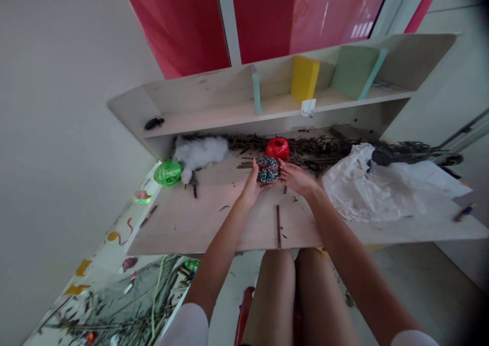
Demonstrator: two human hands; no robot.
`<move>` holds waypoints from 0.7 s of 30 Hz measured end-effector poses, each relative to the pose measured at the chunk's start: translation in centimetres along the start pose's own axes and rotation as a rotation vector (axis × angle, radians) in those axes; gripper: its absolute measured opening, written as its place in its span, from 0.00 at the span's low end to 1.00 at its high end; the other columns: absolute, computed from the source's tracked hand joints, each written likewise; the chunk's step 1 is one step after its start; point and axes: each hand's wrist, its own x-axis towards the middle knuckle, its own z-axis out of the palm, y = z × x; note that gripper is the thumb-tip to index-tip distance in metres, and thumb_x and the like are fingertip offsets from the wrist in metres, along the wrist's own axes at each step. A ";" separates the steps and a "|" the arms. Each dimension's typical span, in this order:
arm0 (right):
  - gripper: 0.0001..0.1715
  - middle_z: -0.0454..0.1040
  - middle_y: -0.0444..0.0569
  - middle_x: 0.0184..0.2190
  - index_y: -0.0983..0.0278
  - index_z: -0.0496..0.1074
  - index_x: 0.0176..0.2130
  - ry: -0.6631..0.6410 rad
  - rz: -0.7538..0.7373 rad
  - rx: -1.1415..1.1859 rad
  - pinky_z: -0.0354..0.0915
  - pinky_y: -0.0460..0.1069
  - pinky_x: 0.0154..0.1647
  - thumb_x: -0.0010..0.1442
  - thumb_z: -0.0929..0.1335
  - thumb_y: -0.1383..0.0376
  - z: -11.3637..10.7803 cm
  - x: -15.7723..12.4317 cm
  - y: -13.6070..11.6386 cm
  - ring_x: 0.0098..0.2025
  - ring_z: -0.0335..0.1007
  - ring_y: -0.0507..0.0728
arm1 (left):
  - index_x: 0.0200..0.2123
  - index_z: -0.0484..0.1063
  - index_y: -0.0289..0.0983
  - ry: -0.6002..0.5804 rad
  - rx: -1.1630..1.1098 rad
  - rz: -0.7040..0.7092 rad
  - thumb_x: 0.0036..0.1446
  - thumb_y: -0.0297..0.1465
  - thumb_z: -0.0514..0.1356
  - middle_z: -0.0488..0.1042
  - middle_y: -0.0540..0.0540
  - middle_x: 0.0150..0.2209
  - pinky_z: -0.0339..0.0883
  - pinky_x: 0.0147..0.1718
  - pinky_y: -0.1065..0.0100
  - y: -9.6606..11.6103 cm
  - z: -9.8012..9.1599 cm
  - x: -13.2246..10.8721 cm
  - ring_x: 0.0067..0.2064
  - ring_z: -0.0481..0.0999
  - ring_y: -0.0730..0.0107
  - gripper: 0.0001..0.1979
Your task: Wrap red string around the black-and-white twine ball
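Holding a green-and-white twine ball [268, 169] between both hands, left hand [250, 184] and right hand [295, 178] partly open, cupping its sides. Red twine ball [277, 149] just beyond hands; white plastic [367, 183] right, white fluff [200, 152] and green twine ball [170, 173] farther left.

The left hand [251, 185] and right hand [296, 178] have room to move back over the wood board [198, 223] toward the person. Ahead, the red string ball [277, 149] is in the way. White fluff [200, 152] sits to the left, and a white bag [367, 183] to the right.
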 end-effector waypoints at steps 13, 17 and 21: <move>0.16 0.58 0.37 0.17 0.60 0.71 0.28 0.019 0.021 0.044 0.61 0.46 0.28 0.41 0.77 0.60 0.2 0.0 -0.1 0.21 0.57 0.48 | 0.45 0.73 0.38 0.078 0.077 0.076 0.53 0.35 0.57 0.77 0.48 0.35 0.65 0.27 0.73 0.1 -0.1 0.4 0.30 0.73 0.72 0.16; 0.14 0.61 0.37 0.18 0.60 0.70 0.29 0.046 0.017 0.074 0.61 0.46 0.29 0.43 0.77 0.61 -0.1 0.2 0.0 0.22 0.58 0.48 | 0.41 0.73 0.37 0.085 0.079 0.088 0.50 0.34 0.59 0.77 0.48 0.33 0.64 0.27 0.73 0.2 -0.1 0.3 0.30 0.73 0.73 0.14; 0.13 0.56 0.36 0.17 0.60 0.69 0.29 -0.008 0.019 0.117 0.61 0.45 0.27 0.45 0.76 0.63 -0.2 0.1 -0.1 0.20 0.54 0.46 | 0.41 0.73 0.37 0.083 0.105 0.108 0.48 0.35 0.60 0.76 0.49 0.32 0.63 0.26 0.73 0.2 -0.1 0.4 0.29 0.73 0.73 0.16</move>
